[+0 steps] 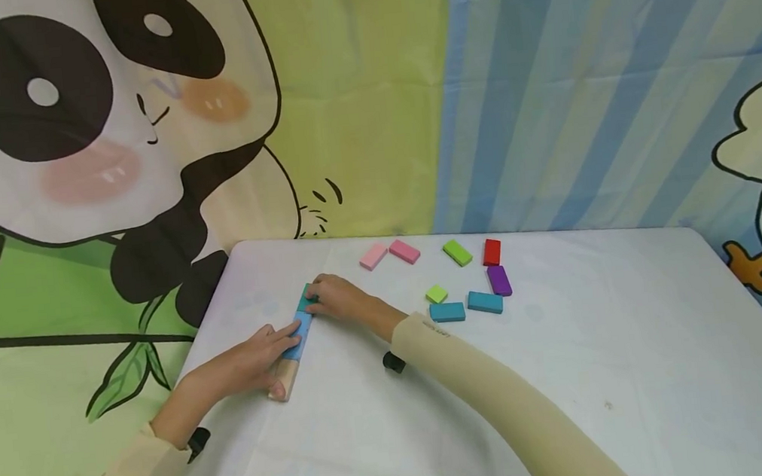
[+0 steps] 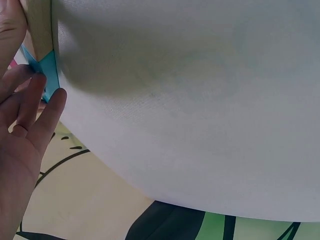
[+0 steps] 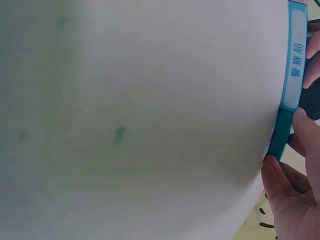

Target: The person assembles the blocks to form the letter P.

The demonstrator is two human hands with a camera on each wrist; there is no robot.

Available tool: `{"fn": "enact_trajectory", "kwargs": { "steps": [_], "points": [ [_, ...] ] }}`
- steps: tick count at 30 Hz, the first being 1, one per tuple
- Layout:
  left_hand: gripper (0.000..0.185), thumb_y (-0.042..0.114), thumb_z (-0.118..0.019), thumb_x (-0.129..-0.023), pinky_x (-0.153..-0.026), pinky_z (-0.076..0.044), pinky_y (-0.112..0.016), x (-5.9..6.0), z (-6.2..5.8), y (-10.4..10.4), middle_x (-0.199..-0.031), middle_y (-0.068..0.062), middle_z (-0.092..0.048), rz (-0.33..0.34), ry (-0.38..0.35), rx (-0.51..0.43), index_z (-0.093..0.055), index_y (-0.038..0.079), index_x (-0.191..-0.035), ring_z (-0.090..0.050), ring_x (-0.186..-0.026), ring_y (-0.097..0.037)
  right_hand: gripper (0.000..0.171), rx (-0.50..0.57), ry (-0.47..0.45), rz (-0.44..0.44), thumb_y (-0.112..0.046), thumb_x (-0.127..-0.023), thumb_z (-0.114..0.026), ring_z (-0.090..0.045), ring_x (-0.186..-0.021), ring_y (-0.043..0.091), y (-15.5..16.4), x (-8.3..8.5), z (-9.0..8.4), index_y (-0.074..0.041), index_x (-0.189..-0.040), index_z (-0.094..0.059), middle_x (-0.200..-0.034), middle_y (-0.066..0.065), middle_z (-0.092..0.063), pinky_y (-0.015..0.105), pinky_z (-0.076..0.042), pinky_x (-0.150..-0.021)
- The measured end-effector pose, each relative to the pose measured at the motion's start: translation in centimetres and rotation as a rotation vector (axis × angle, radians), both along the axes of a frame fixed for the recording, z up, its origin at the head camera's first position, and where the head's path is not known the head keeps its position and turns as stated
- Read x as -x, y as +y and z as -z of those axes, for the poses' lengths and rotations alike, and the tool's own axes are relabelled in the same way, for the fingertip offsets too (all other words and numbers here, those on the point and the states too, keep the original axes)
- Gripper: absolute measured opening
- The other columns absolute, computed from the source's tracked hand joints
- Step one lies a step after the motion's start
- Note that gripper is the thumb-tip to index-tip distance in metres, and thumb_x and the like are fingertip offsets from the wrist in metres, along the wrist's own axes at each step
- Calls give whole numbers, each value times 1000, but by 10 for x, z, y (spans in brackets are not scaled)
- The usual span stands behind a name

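Observation:
A row of blocks lies along the left of the white table: a plain wooden block [image 1: 288,377] nearest, a light-blue block [image 1: 302,334] with printed characters in the middle, and a teal block [image 1: 303,298] at the far end. My left hand [image 1: 253,361] reaches in from the left, its extended fingers touching the light-blue block and its thumb by the wooden one. At the far end, my right hand [image 1: 342,299] pinches the teal block. The right wrist view shows thumb and fingers on the teal block [image 3: 280,134], which meets the light-blue block [image 3: 295,60] end to end.
Loose blocks lie past my right hand: two pink [image 1: 405,251], a green one [image 1: 457,252], a small lime one [image 1: 436,294], a red one [image 1: 492,252], a purple one [image 1: 499,280] and two blue [image 1: 485,302]. A printed cloth [image 1: 369,103] hangs behind the table [image 1: 601,340].

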State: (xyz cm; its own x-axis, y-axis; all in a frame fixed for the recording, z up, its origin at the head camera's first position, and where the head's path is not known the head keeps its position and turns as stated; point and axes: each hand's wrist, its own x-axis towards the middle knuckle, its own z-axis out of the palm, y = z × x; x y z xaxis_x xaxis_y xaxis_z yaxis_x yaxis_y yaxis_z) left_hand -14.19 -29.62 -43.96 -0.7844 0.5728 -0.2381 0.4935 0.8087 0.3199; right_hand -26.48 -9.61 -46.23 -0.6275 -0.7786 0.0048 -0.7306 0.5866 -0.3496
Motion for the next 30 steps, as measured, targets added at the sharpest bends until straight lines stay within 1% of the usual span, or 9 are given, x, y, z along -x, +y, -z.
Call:
{"fn": "enact_trajectory", "kwargs": {
  "steps": [5, 9, 12, 14, 17, 21, 25, 28, 30],
  "points": [
    [103, 50, -73, -64, -81, -45, -25, 2, -2, 2, -155, -21, -32, 7, -7, 0, -41, -5, -144, -41, -102, -16, 35, -11, 60, 22, -33, -96, -60, -55, -127, 22, 4, -5, 2, -11, -122, -68, -129, 8, -65, 30, -43, -106],
    [104, 52, -73, -64, -83, -45, -27, 4, -1, 4, -155, -21, -33, 4, -8, 8, -40, -5, -144, -41, -102, -16, 47, -43, 90, 44, -41, -97, -55, -39, -141, 27, 25, -14, -6, -15, -136, -57, -151, 12, -44, 37, -36, -113],
    [104, 53, -74, -63, -82, -44, -26, 5, 1, 4, -155, -19, -33, -17, -17, 22, -41, -3, -144, -41, -103, -17, 55, -32, 79, 38, -43, -97, -54, -30, -146, 29, 64, -20, -17, -17, -145, -47, -159, 14, -30, 41, -31, -116],
    [103, 52, -75, -62, -81, -44, -26, 4, 3, 3, -155, -18, -33, -31, -19, 35, -43, -3, -143, -42, -103, -18, 55, -1, 90, 18, -39, -97, -56, -33, -144, 29, 99, -25, -20, -15, -146, -45, -157, 15, -34, 42, -34, -114],
    [102, 51, -76, -63, -83, -44, -28, 2, 3, 3, -155, -17, -32, -54, -35, 47, -43, -1, -144, -45, -110, -22, 51, 5, 139, -9, -31, -94, -62, -42, -138, 31, 155, -35, -20, -13, -141, -51, -149, 17, -44, 44, -42, -107],
    [101, 52, -75, -64, -83, -45, -28, 0, 1, 1, -154, -16, -33, -56, -27, 60, -43, 0, -144, -47, -110, -21, 48, -44, 178, -33, -25, -90, -68, -53, -126, 30, 215, -50, -13, -12, -135, -58, -140, 15, -55, 42, -50, -97],
    [99, 52, -74, -65, -81, -43, -26, -1, -3, 1, -155, -16, -33, -42, -14, 49, -44, 0, -144, -43, -104, -17, 50, -120, 169, -56, -20, -90, -68, -60, -114, 28, 244, -60, -7, -9, -137, -56, -142, 13, -54, 34, -54, -89],
    [99, 51, -73, -65, -84, -44, -27, -1, -4, 3, -157, -15, -31, -40, -23, 46, -43, -1, -144, -43, -109, -18, 55, -173, 130, -75, -17, -90, -67, -59, -106, 25, 251, -63, -8, -7, -141, -50, -147, 12, -48, 27, -53, -81],
    [99, 51, -73, -66, -85, -44, -28, 0, -3, 5, -157, -16, -30, -42, -35, 50, -42, -1, -144, -43, -111, -20, 59, -216, 77, -91, -19, -91, -67, -55, -107, 24, 250, -63, -12, -5, -144, -46, -151, 11, -43, 25, -52, -79]
  ]
}}
